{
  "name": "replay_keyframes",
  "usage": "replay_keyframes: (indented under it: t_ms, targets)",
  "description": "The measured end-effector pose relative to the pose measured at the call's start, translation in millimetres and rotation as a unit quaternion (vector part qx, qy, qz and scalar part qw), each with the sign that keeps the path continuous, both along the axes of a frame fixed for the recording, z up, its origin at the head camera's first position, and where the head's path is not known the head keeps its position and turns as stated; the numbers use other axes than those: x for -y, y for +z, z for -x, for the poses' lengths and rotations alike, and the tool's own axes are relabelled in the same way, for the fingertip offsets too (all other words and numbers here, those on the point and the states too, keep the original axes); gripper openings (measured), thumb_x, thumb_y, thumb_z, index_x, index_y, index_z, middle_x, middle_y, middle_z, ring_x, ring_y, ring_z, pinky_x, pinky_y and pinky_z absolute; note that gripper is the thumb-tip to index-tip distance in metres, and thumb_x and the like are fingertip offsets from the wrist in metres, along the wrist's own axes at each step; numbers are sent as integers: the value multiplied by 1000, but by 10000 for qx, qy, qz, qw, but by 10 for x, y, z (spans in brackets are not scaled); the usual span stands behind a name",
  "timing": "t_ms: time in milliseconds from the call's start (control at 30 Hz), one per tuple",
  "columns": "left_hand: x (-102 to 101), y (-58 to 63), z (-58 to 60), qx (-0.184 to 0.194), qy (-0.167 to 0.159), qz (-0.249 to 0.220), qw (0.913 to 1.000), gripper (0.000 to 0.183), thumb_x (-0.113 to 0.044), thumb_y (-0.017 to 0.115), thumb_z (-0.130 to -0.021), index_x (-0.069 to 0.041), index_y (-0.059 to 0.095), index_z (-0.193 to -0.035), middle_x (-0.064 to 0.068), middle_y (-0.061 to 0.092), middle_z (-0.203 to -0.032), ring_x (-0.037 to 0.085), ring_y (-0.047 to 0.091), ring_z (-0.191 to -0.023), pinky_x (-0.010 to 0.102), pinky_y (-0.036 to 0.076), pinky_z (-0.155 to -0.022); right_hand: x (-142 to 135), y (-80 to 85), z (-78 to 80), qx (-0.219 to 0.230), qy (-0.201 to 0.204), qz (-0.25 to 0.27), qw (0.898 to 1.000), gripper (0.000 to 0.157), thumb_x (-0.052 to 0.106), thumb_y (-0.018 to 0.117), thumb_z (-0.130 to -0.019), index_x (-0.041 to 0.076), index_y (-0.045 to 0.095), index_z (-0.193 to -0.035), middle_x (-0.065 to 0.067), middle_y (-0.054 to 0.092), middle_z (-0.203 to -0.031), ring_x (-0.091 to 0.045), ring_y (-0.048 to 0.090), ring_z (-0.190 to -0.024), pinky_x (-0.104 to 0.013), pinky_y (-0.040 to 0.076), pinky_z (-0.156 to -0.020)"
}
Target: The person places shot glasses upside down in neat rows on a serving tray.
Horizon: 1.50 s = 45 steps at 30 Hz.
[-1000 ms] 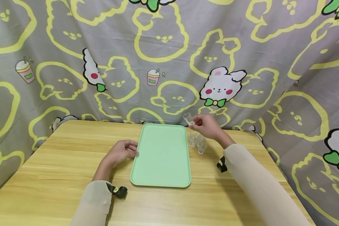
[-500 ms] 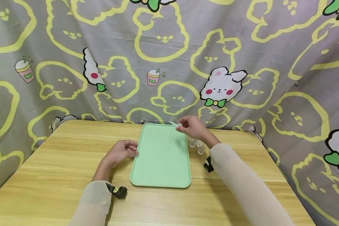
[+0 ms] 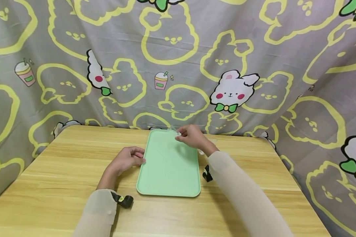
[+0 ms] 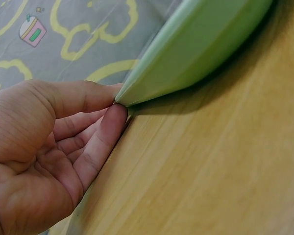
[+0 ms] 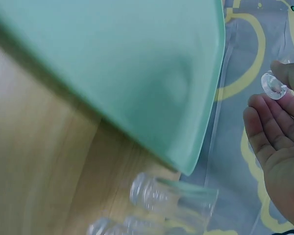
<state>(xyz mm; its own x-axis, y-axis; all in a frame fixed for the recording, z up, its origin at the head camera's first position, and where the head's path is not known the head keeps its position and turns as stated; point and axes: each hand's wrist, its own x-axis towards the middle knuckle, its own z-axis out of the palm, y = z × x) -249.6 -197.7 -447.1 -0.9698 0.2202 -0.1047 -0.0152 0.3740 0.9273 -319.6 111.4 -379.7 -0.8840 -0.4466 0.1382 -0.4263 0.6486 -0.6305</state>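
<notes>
A light green rectangular tray (image 3: 168, 168) lies on the wooden table. My left hand (image 3: 127, 160) pinches its left rim; in the left wrist view the thumb and forefinger (image 4: 90, 95) meet at that edge. Over the tray's far right part, my right hand (image 3: 192, 136) holds a clear shot glass (image 5: 273, 86) by its thick base, between thumb and fingers. The glass is tilted, its mouth pointing away to the left, and is hard to make out in the head view. Other clear shot glasses (image 5: 174, 199) stand just right of the tray, mostly hidden behind my right forearm.
The wooden table (image 3: 77, 171) extends around the tray on all sides. A grey curtain (image 3: 178, 59) with yellow cartoon outlines hangs right behind the table's far edge. Black wrist cameras sit under both cuffs.
My right hand has carried the shot glass leftward from above the other glasses to over the tray's far end, and the glass has tilted further. My left hand has stayed put.
</notes>
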Motion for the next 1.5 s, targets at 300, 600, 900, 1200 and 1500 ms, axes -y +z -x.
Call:
replay_keyframes:
  t_ms: [300,600,900,1200,1500]
  targets:
    - [2,-1,0,17,4,6,10000,46,-8,77,-89,6,61,-129,14,62,-107,21,63,-89,29,56,-76,208,-38,-26,-101,335,-77,9994,35,19,75,-96,-1,71,-124,-10,73,-107,-20,70,-96,-34,58,-85]
    - [5,25,3,10,-2,5,10000,47,-10,77,-90,5,61,-130,14,62,-109,22,62,-91,29,55,-78,387,-122,23,-302,558,32,9980,29,15,74,-91,-4,72,-114,-7,67,-96,-18,62,-87,-30,54,-82]
    - [3,31,0,47,-12,-60,10000,47,-9,76,-90,6,60,-131,14,63,-107,21,63,-90,29,56,-78,541,-172,-7,-180,523,294,9980,21,17,74,-93,3,71,-108,-5,67,-96,-14,64,-86,-28,54,-79]
    - [3,21,16,20,-44,-76,10000,46,-9,76,-89,6,61,-130,13,64,-106,21,63,-89,28,55,-77,663,-238,7,-257,427,432,9978,21,14,75,-93,2,71,-109,-5,67,-92,-14,64,-83,-26,54,-74]
    - [-5,21,16,49,-11,-36,10000,45,-9,76,-90,6,61,-130,14,64,-106,20,64,-89,29,56,-78,762,-289,63,-492,383,278,9977,24,9,74,-91,-1,73,-113,-5,62,-85,-15,55,-76,-25,47,-69]
